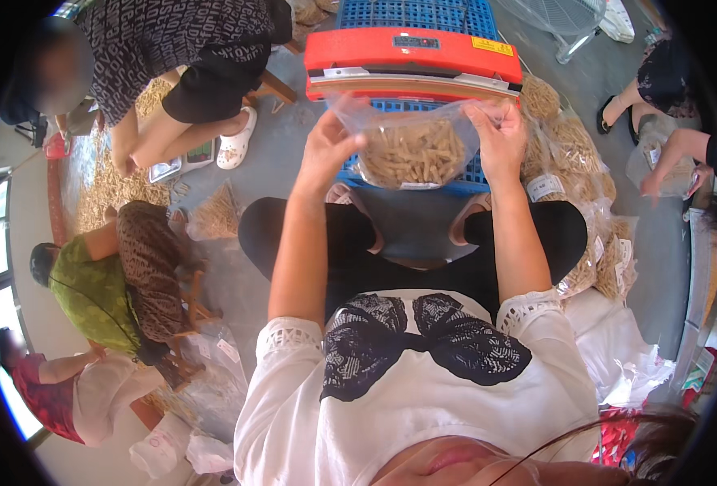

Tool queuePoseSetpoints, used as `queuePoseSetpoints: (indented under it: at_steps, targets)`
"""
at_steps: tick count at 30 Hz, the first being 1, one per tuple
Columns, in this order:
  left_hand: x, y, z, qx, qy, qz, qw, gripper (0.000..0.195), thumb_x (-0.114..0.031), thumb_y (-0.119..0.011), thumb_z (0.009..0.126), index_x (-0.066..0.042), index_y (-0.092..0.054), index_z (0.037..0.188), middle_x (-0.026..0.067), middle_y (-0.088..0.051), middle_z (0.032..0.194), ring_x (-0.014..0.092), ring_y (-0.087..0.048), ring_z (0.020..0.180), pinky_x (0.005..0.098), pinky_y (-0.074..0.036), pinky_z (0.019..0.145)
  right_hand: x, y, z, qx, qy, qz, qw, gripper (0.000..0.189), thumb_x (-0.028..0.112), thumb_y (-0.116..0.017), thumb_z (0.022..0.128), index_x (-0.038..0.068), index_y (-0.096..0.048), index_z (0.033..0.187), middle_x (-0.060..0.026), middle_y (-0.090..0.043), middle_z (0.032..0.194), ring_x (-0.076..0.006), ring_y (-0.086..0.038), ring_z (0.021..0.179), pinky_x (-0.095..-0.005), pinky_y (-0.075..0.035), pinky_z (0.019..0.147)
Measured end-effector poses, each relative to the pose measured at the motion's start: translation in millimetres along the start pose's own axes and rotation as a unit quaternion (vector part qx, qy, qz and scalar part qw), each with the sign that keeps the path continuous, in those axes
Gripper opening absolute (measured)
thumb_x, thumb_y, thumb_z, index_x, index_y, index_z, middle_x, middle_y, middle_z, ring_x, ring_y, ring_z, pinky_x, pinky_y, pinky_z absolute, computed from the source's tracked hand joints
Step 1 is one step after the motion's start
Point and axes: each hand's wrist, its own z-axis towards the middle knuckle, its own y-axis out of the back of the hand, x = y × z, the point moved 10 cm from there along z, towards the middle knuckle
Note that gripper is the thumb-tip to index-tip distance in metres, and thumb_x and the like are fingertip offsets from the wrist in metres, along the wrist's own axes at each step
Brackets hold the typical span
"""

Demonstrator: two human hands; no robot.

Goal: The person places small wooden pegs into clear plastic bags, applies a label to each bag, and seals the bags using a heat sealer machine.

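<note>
Between my hands hangs a clear plastic bag (pixel 416 149) of pale brown, stick-like dried pieces, with a white label at its bottom. My left hand (pixel 334 136) grips the bag's upper left corner. At the upper right corner, my right hand (pixel 499 133) pinches the plastic between thumb and fingers. The bag's top edge lies close to the front of a red bag sealer (pixel 413 58); whether it touches the sealing strip I cannot tell. Blue plastic crates (pixel 419 15) sit behind and under the sealer.
Filled, labelled bags (pixel 577 176) are piled to my right. On the left, co-workers sit around a heap of loose dried sticks (pixel 121 194), with a filled bag (pixel 215 212) nearby. A standing fan (pixel 552 15) is at the back right. Another person's hands hold a bag (pixel 662 158) at far right.
</note>
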Motion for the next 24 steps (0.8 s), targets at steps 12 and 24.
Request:
queuePoseSetpoints:
  at_steps: [12,24]
  targets:
    - [-1.3,17.8,-16.2,-0.259,-0.092,0.074,0.959,0.026,-0.016,-0.046,0.094,0.003,-0.061,0.101,0.009,-0.063,0.097,0.014,-0.057,0.088,0.0261,-0.044,0.082,13.8,-17.4,1.9,0.068,0.04,-0.144,0.986,0.026,0.026,-0.054,0.09,0.003,-0.067,0.095,-0.0023,-0.066,0.086,-0.0145,-0.06,0.087,-0.0256,-0.043,0.081]
    - [-34.6,1.5,-11.0,-0.34,-0.17,0.086,0.921,0.021,-0.015,-0.044,0.095,-0.002,-0.056,0.084,-0.0018,-0.049,0.065,0.004,-0.044,0.06,0.0208,-0.036,0.053,52.0,28.6,-19.2,-0.139,0.016,0.076,0.987,0.028,-0.011,-0.07,0.067,0.005,-0.047,0.066,-0.007,-0.055,0.078,-0.0124,-0.054,0.069,-0.0279,-0.048,0.071]
